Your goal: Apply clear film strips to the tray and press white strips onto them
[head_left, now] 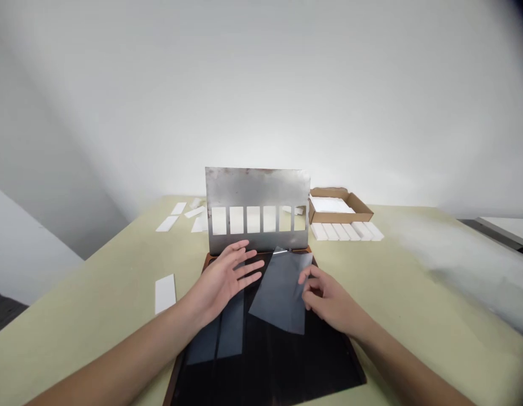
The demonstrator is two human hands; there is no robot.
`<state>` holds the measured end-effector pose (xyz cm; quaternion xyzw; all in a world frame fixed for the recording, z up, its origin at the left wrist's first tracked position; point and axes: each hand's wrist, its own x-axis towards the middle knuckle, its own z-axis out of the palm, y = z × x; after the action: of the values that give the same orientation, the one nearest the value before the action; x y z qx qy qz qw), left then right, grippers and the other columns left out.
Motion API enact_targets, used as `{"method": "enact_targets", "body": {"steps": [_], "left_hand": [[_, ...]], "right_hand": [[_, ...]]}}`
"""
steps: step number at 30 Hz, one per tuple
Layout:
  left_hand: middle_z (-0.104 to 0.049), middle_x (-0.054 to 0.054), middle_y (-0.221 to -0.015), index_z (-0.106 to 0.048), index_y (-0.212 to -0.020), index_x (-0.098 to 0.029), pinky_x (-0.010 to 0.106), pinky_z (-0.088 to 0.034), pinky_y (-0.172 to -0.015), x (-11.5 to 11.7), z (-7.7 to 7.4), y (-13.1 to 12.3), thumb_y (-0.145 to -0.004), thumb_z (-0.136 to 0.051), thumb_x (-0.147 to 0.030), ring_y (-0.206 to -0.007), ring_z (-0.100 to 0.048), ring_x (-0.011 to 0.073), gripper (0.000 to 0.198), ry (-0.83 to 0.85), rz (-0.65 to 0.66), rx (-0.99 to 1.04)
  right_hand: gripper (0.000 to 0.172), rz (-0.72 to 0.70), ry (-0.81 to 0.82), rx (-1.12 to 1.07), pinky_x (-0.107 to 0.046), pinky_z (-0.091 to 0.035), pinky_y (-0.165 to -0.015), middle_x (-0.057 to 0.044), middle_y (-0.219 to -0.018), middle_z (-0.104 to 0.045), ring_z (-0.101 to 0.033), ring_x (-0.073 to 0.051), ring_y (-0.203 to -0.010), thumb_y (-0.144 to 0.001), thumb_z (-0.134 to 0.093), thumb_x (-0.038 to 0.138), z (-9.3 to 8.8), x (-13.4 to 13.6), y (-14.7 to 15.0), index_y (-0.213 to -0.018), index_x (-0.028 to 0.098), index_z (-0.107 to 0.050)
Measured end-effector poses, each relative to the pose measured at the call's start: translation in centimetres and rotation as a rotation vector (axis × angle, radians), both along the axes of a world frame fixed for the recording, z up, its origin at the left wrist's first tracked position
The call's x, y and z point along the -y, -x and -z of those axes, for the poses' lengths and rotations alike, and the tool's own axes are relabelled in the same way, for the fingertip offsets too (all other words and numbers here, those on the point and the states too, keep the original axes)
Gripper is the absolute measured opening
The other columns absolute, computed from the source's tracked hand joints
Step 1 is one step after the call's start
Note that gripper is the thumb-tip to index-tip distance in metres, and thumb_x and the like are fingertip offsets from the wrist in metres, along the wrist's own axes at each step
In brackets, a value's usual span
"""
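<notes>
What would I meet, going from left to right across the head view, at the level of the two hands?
White card, left hand, translucent sheet between the hands, right hand.

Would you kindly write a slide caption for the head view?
Left hand open, right hand at a translucent sheet over a black board, before an upright windowed metal plate.

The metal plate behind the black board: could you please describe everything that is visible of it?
The metal plate is a thin, flat grey rectangle, apparently steel, with brownish stains near its upper edge. Six rectangular openings run in one row across its lower half. It stands roughly upright at the far edge of the black board. The left hand overlaps its lower part in view; contact cannot be told.
</notes>
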<state>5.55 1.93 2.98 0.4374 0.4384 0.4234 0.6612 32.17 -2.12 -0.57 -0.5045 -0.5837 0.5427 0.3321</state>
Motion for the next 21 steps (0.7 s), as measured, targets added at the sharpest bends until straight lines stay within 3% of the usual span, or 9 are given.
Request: {"method": "enact_targets", "body": {"steps": [3, 6, 9, 12, 18, 21], "left_hand": [[-0.055, 0.006, -0.156, -0.068, -0.133, -0.032, 0.058, -0.023, -0.132, 1.2, -0.2, 1.1, -0.096, -0.074, -0.047, -0.155, -0.040, 0.0357, 0.040, -0.167, 0.184, -0.204], [-0.046, -0.001, -0.166, -0.059, -0.149, -0.037, 0.062, 0.003, -0.134, 1.5, 0.1, 1.4, -0.100, -0.070, -0.044, -0.164, -0.013, 0.0351, 0.050, -0.590, 0.492, -0.712], [-0.029, 0.000, -0.174, -0.035, -0.164, -0.036, 0.073, 0.001, -0.130, 1.1, 0.6, 1.3, -0.107, -0.053, -0.052, -0.164, -0.006, 0.0390, 0.062, -0.923, 0.684, -1.122], [-0.028, 0.002, -0.174, -0.034, -0.165, -0.034, 0.075, -0.001, -0.129, 0.8, 0.6, 1.2, -0.104, -0.056, -0.058, -0.164, -0.007, 0.0417, 0.069, -0.954, 0.730, -1.146], [-0.023, 0.005, -0.175, -0.035, -0.165, -0.029, 0.074, -0.006, -0.129, 1.8, 0.4, 2.0, -0.104, -0.049, -0.063, -0.163, -0.011, 0.0424, 0.071, -1.008, 0.743, -1.286], [-0.030, 0.007, -0.172, -0.041, -0.163, -0.028, 0.071, -0.009, -0.130, 2.0, 0.6, 2.6, -0.103, -0.050, -0.066, -0.162, -0.019, 0.0423, 0.071, -0.987, 0.692, -1.280]], "right_hand": [[0.025, -0.111, -0.024, 0.093, -0.024, -0.031, -0.060, 0.010, -0.067, -0.051, -0.042, -0.010, -0.062, -0.083, -0.059, 0.009, -1.0, 0.0, -1.4, -0.103, 0.024, -0.058], [0.028, -0.305, 0.006, 0.117, -0.024, -0.033, -0.062, 0.008, -0.076, -0.055, -0.043, -0.010, -0.065, -0.088, -0.058, 0.009, -2.0, 0.2, -2.2, -0.111, 0.025, -0.062], [0.029, -0.472, 0.041, 0.108, -0.024, -0.032, -0.060, 0.008, -0.077, -0.055, -0.042, -0.010, -0.062, -0.088, -0.060, 0.008, -2.5, 0.2, -2.6, -0.112, 0.024, -0.062], [0.023, -0.521, 0.026, 0.115, -0.025, -0.033, -0.061, 0.007, -0.075, -0.052, -0.041, -0.010, -0.064, -0.087, -0.061, 0.009, -2.4, -0.3, -3.0, -0.106, 0.022, -0.063], [0.021, -0.436, -0.065, 0.229, -0.026, -0.034, -0.062, 0.006, -0.075, -0.049, -0.042, -0.011, -0.063, -0.089, -0.060, 0.011, -2.2, -0.6, -3.4, -0.105, 0.023, -0.065], [0.011, -0.282, -0.185, 0.323, -0.030, -0.039, -0.068, 0.002, -0.079, -0.052, -0.047, -0.015, -0.071, -0.097, -0.057, 0.018, -2.1, 0.1, -2.3, -0.100, 0.024, -0.066]]}}
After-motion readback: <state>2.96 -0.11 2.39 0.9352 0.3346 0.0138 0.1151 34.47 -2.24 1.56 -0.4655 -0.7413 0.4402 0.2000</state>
